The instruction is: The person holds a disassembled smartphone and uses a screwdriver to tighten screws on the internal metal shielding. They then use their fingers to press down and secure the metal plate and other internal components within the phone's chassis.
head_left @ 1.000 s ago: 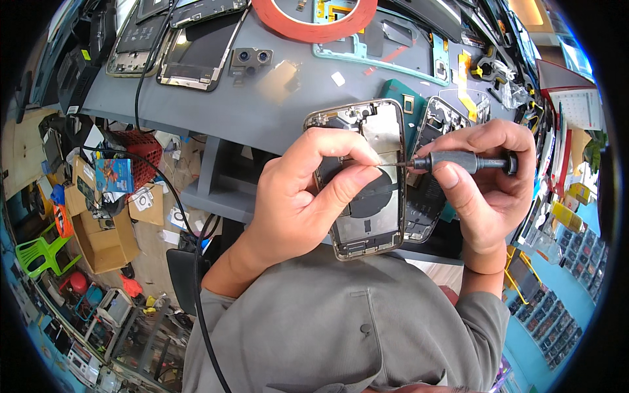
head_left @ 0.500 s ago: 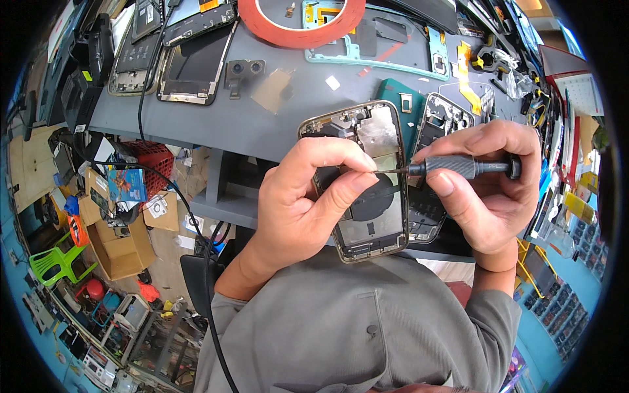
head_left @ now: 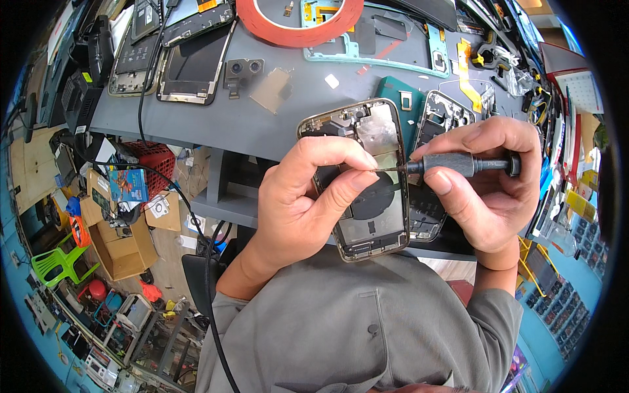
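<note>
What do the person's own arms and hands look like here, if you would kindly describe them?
The left hand and right hand are bare, with no gloves. No watch or bracelet shows on either wrist; some fingers are partly hidden, so I cannot rule out rings. The forearms are uncovered below short grey sleeves, which match the grey shirt.
</note>
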Demonstrator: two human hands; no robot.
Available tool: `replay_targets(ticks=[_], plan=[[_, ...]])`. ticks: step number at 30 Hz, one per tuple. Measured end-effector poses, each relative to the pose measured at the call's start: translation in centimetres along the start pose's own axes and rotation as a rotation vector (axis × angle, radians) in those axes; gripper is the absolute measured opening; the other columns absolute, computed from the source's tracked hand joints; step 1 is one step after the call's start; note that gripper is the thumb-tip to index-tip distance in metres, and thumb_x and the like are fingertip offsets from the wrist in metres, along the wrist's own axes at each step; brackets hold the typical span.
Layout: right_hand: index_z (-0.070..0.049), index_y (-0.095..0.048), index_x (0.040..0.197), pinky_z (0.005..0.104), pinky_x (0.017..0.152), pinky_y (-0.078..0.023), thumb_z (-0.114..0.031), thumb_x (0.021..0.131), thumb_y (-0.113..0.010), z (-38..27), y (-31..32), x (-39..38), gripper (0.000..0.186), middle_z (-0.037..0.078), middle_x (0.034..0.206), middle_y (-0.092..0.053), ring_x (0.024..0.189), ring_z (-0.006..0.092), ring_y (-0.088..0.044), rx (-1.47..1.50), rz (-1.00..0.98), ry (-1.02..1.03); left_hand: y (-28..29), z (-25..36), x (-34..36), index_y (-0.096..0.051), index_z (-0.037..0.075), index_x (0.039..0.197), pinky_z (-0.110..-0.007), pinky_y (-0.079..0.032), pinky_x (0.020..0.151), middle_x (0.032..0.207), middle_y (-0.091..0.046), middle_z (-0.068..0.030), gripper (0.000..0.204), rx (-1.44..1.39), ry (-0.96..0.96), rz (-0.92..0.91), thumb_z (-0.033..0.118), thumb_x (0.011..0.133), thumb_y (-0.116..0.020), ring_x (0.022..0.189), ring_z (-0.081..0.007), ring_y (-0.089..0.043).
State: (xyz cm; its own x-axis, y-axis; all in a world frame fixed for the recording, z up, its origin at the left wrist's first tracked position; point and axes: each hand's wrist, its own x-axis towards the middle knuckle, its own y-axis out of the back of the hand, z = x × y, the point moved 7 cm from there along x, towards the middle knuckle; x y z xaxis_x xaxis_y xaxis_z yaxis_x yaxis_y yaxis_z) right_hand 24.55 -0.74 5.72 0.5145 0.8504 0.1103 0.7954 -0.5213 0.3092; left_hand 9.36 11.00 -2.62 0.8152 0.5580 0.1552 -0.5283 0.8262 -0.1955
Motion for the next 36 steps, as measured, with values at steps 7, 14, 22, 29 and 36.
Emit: replay_targets(ticks=[7,14,22,29,36], plan=[[-0.004,-0.047,0.117,0.0375,0.089,-0.059,0.0,0.085,-0.083,0.0,-0.1,-0.1,0.048,0.022,0.1,-0.073,0.094,0.0276,-0.074,0.015,0.004,-0.016,0.0,0.1,0.3,-0.066,0.0,0.113,-0.024,-0.052,0.083,0.106,-0.074,-0.0057,0.017,-0.019,-0.064,0.046,-0.001,0.098,-0.074,0.095,-0.0094,-0.067],[-0.004,-0.046,0.117,0.0388,0.088,-0.059,0.002,0.085,-0.082,-0.1,-0.1,0.0,0.048,0.023,0.1,-0.073,0.092,0.029,-0.074,0.018,0.011,-0.003,0.0,0.2,0.3,-0.064,0.0,0.119,-0.024,-0.053,0.086,0.113,-0.072,-0.0069,0.024,-0.017,-0.05,0.039,0.0,0.098,-0.075,0.099,-0.0097,-0.067],[-0.002,-0.046,0.116,0.0406,0.087,-0.059,-0.003,0.085,-0.081,-0.7,0.5,-0.1,0.047,0.024,0.097,-0.073,0.087,0.0299,-0.074,-0.004,0.073,0.048,-0.6,-1.1,0.0,-0.045,-0.002,0.144,-0.029,-0.054,0.098,0.142,-0.057,-0.0157,0.055,-0.32,0.032,0.024,-0.006,0.096,-0.072,0.12,-0.0156,-0.064],[-0.003,-0.046,0.118,0.0417,0.087,-0.06,0.004,0.086,-0.079,-1.0,1.0,-0.8,0.047,0.027,0.1,-0.073,0.09,0.0316,-0.075,-0.197,0.115,0.193,-0.7,-0.5,0.6,-0.024,-0.003,0.161,-0.035,-0.052,0.107,0.146,-0.055,-0.0214,0.078,-0.303,0.036,0.075,-0.013,0.094,-0.062,0.128,-0.023,-0.063],[-0.002,-0.044,0.121,0.0433,0.087,-0.061,0.003,0.088,-0.08,-1.2,0.6,-0.9,0.049,0.03,0.1,-0.073,0.09,0.0324,-0.075,-0.313,0.065,0.261,-0.5,-0.6,0.6,-0.018,-0.002,0.164,-0.035,-0.05,0.109,0.146,-0.055,-0.0219,0.082,-0.302,0.005,0.053,-0.013,0.095,-0.06,0.131,-0.0239,-0.062]])
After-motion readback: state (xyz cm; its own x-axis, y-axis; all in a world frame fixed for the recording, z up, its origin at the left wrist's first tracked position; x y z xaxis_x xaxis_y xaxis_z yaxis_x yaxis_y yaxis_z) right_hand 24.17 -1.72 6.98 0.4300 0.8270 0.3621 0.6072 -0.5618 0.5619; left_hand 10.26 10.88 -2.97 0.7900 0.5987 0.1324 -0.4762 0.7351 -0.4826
